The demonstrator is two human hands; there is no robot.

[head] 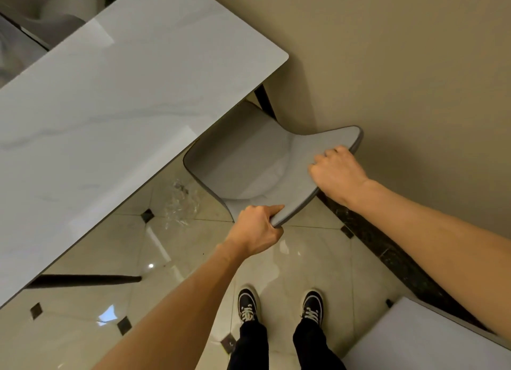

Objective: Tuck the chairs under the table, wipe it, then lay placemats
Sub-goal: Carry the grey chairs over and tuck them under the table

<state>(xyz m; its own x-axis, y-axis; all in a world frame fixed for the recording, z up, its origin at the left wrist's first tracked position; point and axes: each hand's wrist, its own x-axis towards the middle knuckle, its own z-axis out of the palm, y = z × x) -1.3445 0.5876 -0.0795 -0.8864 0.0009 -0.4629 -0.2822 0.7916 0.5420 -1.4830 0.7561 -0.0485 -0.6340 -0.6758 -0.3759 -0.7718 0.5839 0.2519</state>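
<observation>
The grey upholstered chair with dark piping (243,162) stood at the right end of the white marble-patterned tabletop (116,115), its seat partly under the edge and its curved backrest beside the beige wall (387,65). The left hand (255,228) was clamped on the near end of the backrest, and the right hand (336,173) was closed over its far end. The chair was judged only partly tucked. An even push from both hands would be wanted, kept square to the tabletop, so that the black table leg (265,101) at the far corner and the wall were not scraped. The glossy tiled floor (304,259) was expected to let the legs slide easily, so gentle force would suffice.
</observation>
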